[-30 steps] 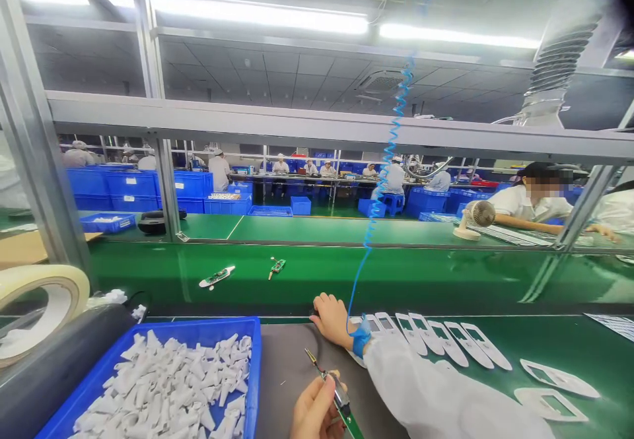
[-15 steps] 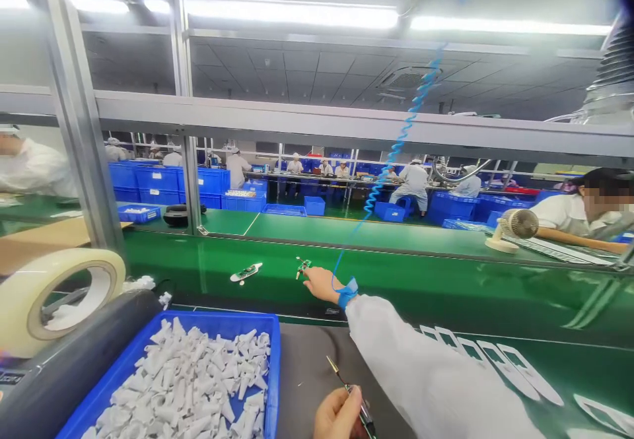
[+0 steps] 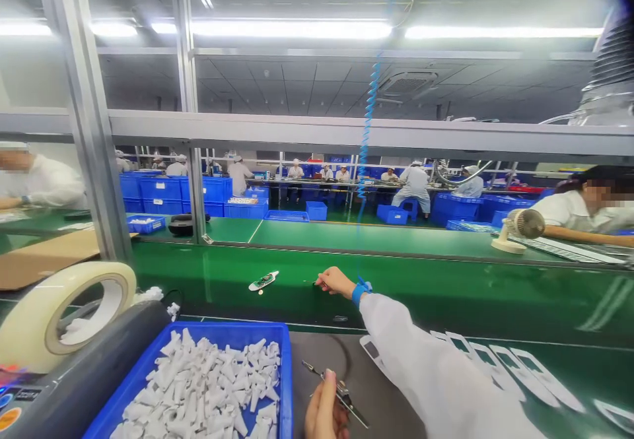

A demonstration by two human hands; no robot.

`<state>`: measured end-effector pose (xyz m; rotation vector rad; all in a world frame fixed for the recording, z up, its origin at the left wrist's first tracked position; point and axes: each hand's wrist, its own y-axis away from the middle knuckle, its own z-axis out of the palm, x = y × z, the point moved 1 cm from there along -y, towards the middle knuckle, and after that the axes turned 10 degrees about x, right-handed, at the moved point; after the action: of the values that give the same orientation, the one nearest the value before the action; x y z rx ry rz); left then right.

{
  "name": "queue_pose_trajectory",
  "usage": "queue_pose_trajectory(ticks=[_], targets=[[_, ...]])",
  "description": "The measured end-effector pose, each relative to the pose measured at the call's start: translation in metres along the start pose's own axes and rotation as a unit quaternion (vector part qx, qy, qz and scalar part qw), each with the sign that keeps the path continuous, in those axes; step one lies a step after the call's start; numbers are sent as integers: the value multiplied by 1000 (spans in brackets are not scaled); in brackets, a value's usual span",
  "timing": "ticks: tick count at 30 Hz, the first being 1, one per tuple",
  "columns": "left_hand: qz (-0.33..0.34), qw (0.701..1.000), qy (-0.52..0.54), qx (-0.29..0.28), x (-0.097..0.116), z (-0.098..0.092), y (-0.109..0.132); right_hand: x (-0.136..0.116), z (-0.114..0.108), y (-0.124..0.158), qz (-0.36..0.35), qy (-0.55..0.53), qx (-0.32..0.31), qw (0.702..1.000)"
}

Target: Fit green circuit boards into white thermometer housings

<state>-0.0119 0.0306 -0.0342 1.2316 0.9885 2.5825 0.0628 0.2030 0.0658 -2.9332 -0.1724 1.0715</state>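
My right hand (image 3: pixel 335 281), in a white sleeve and a blue wrist strap (image 3: pixel 362 289), reaches over the green belt (image 3: pixel 208 287). Its fingers are pinched on a small dark piece, too small to name. To its left on the belt lies a slim white housing with a green circuit board (image 3: pixel 264 280), a small round piece beside it. Near the bottom edge my left hand (image 3: pixel 327 407) is closed on a slim metal assembly (image 3: pixel 343 393), whose thin ends stick out on both sides. Its fingers partly hide the assembly.
A blue tray (image 3: pixel 286 379) of white cone-shaped parts stands left of my left hand, beside a tape roll (image 3: pixel 116 294). White frames (image 3: pixel 525 366) lie right of my sleeve. A small fan (image 3: pixel 515 231) and a co-worker (image 3: pixel 577 211) are at right. A coiled blue cord (image 3: pixel 367 109) hangs above.
My right hand has drawn slightly right and down; the green board at its fingertips no longer shows clearly. My left hand has turned the metal assembly. The view has shifted slightly.
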Motion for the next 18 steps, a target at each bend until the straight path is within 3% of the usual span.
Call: queue_pose_trajectory(ticks=[4,7,9,12,15,18], targets=[[-4,1000,19,-12,2,4,9,10,-28,51,-74,-6,-92,993],[5,1000,13,-14,2,6,16,20,-39,101,-121,21,-110,986],[10,1000,3,-23,2,7,20,30,-38,130,-128,63,-76,987],[-1,999,-17,-29,1,8,23,51,-25,156,-100,159,32,982],[-19,998,-39,-38,0,9,25,70,-7,166,-76,239,114,961],[-19,995,-53,-88,1,10,28,73,-3,169,-102,255,160,948]])
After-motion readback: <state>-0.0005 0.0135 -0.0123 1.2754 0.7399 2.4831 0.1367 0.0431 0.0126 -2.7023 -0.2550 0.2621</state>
